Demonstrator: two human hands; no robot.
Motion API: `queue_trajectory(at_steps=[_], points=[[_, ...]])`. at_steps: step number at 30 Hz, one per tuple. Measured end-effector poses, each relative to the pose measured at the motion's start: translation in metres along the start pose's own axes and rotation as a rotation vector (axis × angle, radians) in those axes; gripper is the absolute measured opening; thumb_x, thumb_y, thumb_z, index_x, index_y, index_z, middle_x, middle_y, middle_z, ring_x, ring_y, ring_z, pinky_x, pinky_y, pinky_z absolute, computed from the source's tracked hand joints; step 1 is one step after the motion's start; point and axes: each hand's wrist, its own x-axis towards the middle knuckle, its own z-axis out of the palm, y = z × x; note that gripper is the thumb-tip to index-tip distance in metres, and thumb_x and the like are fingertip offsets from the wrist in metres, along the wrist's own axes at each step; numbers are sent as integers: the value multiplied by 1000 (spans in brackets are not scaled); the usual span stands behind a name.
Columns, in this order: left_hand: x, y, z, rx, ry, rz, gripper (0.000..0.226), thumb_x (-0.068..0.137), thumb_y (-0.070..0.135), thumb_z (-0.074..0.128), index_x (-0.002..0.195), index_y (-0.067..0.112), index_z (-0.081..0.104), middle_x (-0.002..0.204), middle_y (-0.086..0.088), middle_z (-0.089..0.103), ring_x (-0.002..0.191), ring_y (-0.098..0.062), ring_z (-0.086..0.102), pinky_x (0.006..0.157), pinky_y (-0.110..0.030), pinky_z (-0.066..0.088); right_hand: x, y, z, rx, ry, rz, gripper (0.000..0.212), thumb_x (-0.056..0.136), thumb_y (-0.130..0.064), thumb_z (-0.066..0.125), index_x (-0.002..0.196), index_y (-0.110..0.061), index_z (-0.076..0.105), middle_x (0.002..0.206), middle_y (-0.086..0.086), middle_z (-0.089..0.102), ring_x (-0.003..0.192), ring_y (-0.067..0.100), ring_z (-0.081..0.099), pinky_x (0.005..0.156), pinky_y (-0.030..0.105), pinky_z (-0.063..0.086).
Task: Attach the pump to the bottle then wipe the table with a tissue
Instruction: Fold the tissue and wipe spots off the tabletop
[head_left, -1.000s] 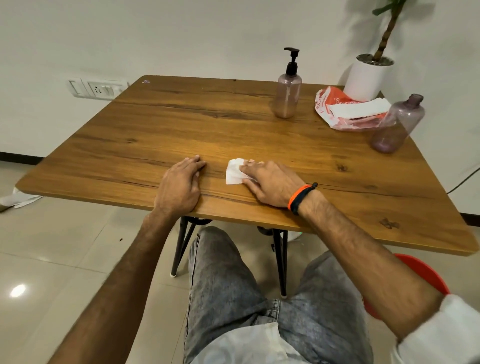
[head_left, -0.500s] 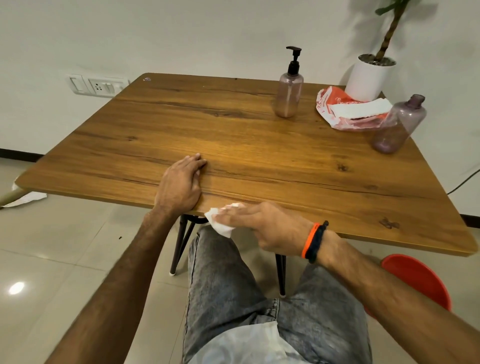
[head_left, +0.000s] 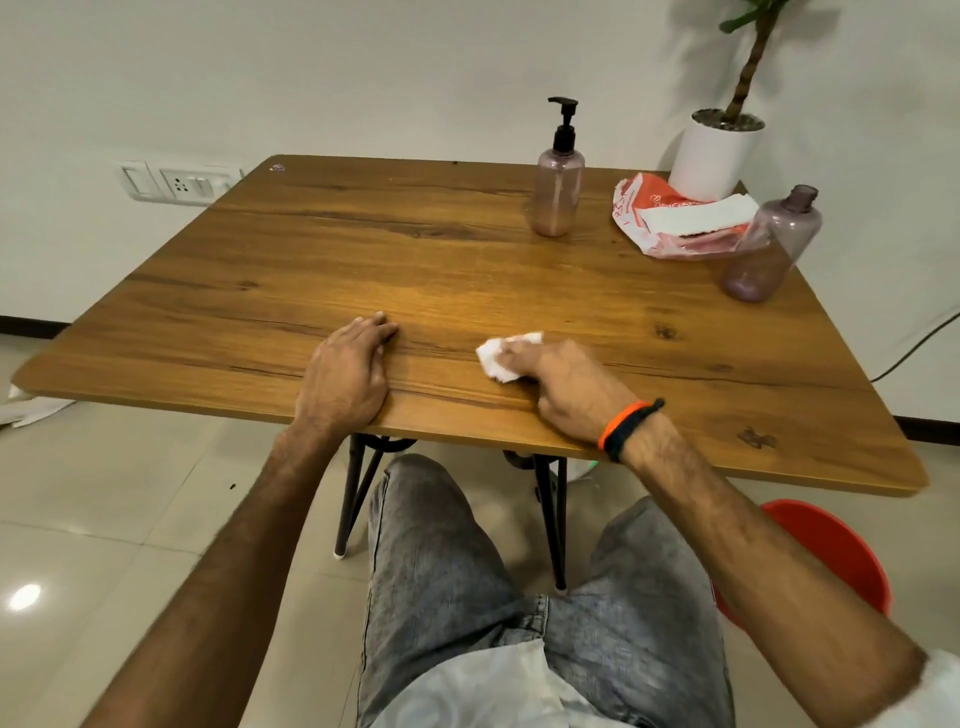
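A purple bottle (head_left: 557, 192) with a black pump (head_left: 564, 124) on top stands upright at the back of the wooden table (head_left: 363, 249). My right hand (head_left: 566, 387) presses a crumpled white tissue (head_left: 503, 357) onto the tabletop near the front edge, fingers curled over it. My left hand (head_left: 345, 371) lies flat on the table to the left of the tissue, holding nothing.
A second purple bottle (head_left: 769, 247) without a pump stands at the right rear. An orange tissue pack (head_left: 670, 218) lies beside a white plant pot (head_left: 714, 153). A red stool (head_left: 831, 556) sits under the table's right side.
My right hand swept the tissue off the front edge toward my lap, then came back onto the table, further right than at first. My left hand stayed put.
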Motion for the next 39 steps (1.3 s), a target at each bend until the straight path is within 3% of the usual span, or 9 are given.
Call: queue_trajectory(at_steps=[3, 6, 9, 12, 16, 19, 29, 33, 39], points=[[0, 2, 1, 8, 6, -11, 40, 100, 20, 40, 139, 17, 50, 151, -4, 43, 142, -24, 36, 118, -49, 26, -30, -41, 15, 43, -57, -239, 71, 84, 6, 51, 148, -21, 37, 157, -2, 29, 146, 14, 26, 120, 27, 12], [1, 5, 2, 4, 8, -27, 40, 100, 19, 40, 139, 15, 50, 151, -5, 43, 142, -24, 35, 118, -49, 25, -44, -49, 10, 276, -51, -343, 65, 78, 16, 51, 137, -10, 52, 146, 5, 47, 138, 12, 39, 117, 19, 23], [2, 10, 4, -11, -12, -22, 40, 101, 20, 40, 140, 14, 48, 152, -5, 42, 144, -24, 32, 119, -48, 22, -34, -18, -5, 405, 176, -179, 64, 77, 21, 43, 130, -12, 59, 138, 2, 55, 130, 6, 44, 109, 9, 28], [3, 18, 8, -21, -21, 3, 40, 101, 19, 41, 140, 13, 49, 152, -6, 41, 144, -25, 31, 120, -46, 22, -11, 32, -21, 268, 315, 44, 67, 75, 21, 40, 131, -11, 58, 140, 5, 54, 134, 16, 46, 116, 24, 29], [3, 26, 10, -29, -30, 32, 41, 100, 19, 41, 140, 12, 49, 152, -6, 41, 144, -25, 31, 120, -46, 22, 12, 86, -29, 145, 263, 305, 64, 79, 16, 42, 136, -12, 55, 145, 8, 49, 137, 20, 42, 116, 20, 21], [3, 26, 11, -31, -26, 37, 40, 100, 18, 41, 139, 12, 49, 152, -6, 41, 144, -25, 31, 120, -46, 21, 14, 92, -25, 100, 175, 323, 64, 82, 11, 44, 138, -19, 52, 147, 9, 47, 137, 25, 42, 117, 31, 29], [4, 22, 15, -13, 5, 50, 39, 99, 17, 43, 136, 11, 52, 149, -8, 46, 141, -27, 36, 118, -47, 25, -56, -34, 10, 197, -44, -266, 69, 80, 15, 52, 142, -14, 46, 152, 2, 40, 142, 14, 35, 118, 27, 26], [2, 23, 13, -19, 2, 48, 39, 100, 17, 42, 137, 11, 51, 149, -8, 45, 142, -27, 35, 119, -47, 24, -43, 0, -10, 369, 192, -53, 59, 84, 18, 43, 134, -12, 55, 142, 5, 51, 135, 14, 44, 114, 19, 26], [1, 27, 10, -25, -15, 42, 40, 100, 17, 42, 139, 11, 49, 151, -8, 43, 143, -27, 33, 119, -47, 22, -12, 81, -29, 131, 255, 295, 62, 82, 16, 42, 136, -12, 54, 146, 7, 49, 137, 21, 42, 117, 22, 21]])
